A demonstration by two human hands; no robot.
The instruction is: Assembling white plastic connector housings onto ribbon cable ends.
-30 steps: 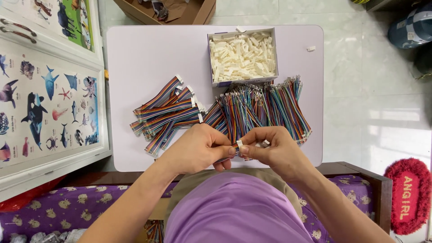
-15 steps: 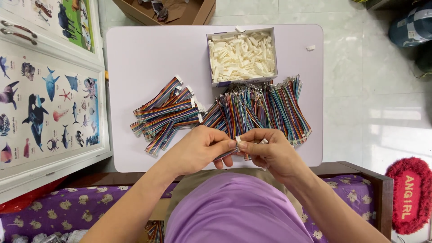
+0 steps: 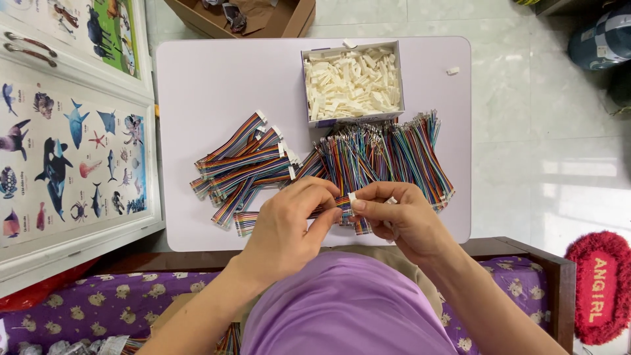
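The tabletop [image 3: 210,85] is smooth, matt, pale lilac. The ribbon cables [image 3: 243,164] and the loose wires [image 3: 388,151] wear glossy plastic coats in many colours, the wires ending in bare shiny metal tips. The connectors [image 3: 351,82] are cream plastic, lying in a cardboard box [image 3: 355,119]. The floor [image 3: 526,131] is polished, glossy tile. The rug [image 3: 601,286] is fuzzy red cloth.

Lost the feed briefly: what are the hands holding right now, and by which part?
The right hand pinches a small white connector by its end; the left hand grips a multicoloured ribbon cable near that end.
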